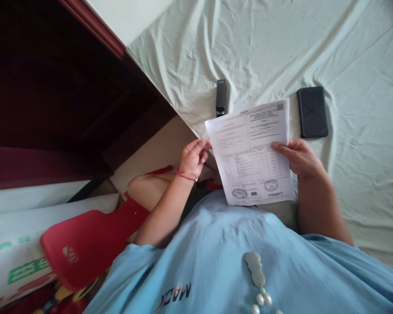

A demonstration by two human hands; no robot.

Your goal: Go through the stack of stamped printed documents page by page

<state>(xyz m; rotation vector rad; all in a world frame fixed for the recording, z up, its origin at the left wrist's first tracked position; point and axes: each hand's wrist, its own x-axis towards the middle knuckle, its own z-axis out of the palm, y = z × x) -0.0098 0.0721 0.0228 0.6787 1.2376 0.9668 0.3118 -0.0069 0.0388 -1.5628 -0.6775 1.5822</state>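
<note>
A stack of printed papers with two round stamps near its lower edge is held over my lap, tilted slightly. My right hand grips its right edge, the thumb on top and the other fingers behind. At the left edge is my left hand, with a red string on the wrist; its fingers are curled, and the fingertips reach the paper's edge. Whether they pinch a sheet is too small to tell. Just beyond the top edge lies a black stapler-like object.
A black phone-like object lies on the pale green sheet, right of the papers. Dark wooden furniture stands at the left. Below it are a red plastic piece and a white printed box.
</note>
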